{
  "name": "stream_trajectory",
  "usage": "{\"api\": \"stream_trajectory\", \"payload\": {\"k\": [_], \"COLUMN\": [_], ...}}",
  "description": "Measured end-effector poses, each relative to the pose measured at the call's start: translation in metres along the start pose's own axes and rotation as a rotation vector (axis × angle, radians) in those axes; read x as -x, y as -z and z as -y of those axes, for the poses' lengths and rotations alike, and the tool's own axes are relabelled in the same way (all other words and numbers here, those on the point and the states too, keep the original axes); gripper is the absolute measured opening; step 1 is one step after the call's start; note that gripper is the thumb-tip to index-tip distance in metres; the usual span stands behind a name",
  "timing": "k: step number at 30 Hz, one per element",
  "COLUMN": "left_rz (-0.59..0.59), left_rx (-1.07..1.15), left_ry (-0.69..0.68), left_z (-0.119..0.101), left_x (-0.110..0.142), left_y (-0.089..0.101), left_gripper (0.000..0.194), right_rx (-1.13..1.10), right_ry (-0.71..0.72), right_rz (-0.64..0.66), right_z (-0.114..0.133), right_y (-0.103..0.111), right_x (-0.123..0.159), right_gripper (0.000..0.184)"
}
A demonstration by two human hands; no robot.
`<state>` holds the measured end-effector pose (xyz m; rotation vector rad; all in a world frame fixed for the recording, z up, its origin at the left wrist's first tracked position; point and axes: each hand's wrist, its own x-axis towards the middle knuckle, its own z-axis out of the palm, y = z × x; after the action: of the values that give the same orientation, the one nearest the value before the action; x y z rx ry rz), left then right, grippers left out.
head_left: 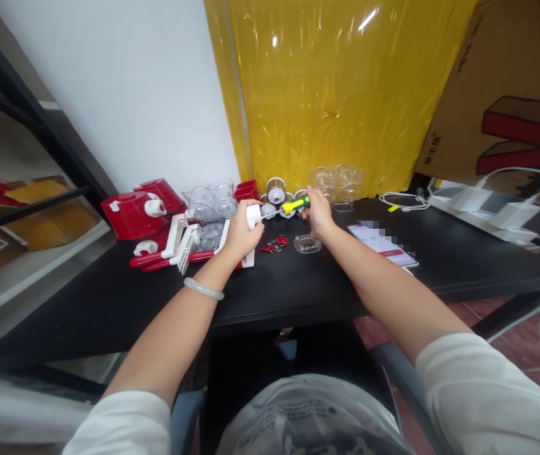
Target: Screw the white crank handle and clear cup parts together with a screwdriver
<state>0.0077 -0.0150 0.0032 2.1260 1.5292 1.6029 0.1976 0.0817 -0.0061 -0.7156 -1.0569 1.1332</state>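
Observation:
My left hand [246,230] is closed around a small white round part [253,216] above the black table. In my right hand [318,213] is a screwdriver [297,204] with a yellow and green handle, its shaft pointing left toward the white part. Whether the tip touches that part I cannot tell. Below and between the hands lie several small red pieces with metal bits [276,243]. A clear plastic piece [307,244] rests under my right hand. Several metal-and-white drums [276,191] are stacked just behind the screwdriver.
Red housings [132,215] and white-and-red handled parts [179,246] crowd the left, beside clear plastic cups [210,199]. More clear cups [338,183] stand at the back. A phone [383,245] lies right, near a power strip [482,215] with white cables. A cardboard box [501,95] leans behind.

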Motion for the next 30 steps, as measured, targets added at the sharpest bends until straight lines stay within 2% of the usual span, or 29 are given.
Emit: {"api": "stream_trajectory", "payload": {"k": [6, 12, 18, 25, 30], "left_rz": [0.002, 0.002, 0.001, -0.003, -0.002], "left_rx": [0.009, 0.011, 0.025, 0.010, 0.019], "left_ry": [-0.003, -0.008, -0.015, -0.018, -0.004], "left_z": [-0.0006, 0.0003, -0.0012, -0.0018, 0.0006], "left_x": [-0.0004, -0.0006, 0.0000, 0.0000, -0.0007], "left_y": [0.0001, -0.0001, 0.0003, 0.0000, -0.0005], "left_gripper": [0.051, 0.051, 0.051, 0.051, 0.052], "right_rx": [-0.103, -0.115, -0.064, -0.002, -0.054], "right_ry": [-0.051, -0.042, -0.030, 0.004, -0.032], "right_rz": [-0.002, 0.004, 0.014, -0.013, -0.006], "right_z": [0.0011, 0.0020, -0.0013, -0.0010, -0.0019], "right_y": [-0.0010, 0.0005, 0.0016, 0.0000, -0.0006], "right_x": [0.0010, 0.0011, -0.0025, -0.0011, -0.0018], "right_gripper": [0.019, 0.014, 0.019, 0.048, 0.040]}}
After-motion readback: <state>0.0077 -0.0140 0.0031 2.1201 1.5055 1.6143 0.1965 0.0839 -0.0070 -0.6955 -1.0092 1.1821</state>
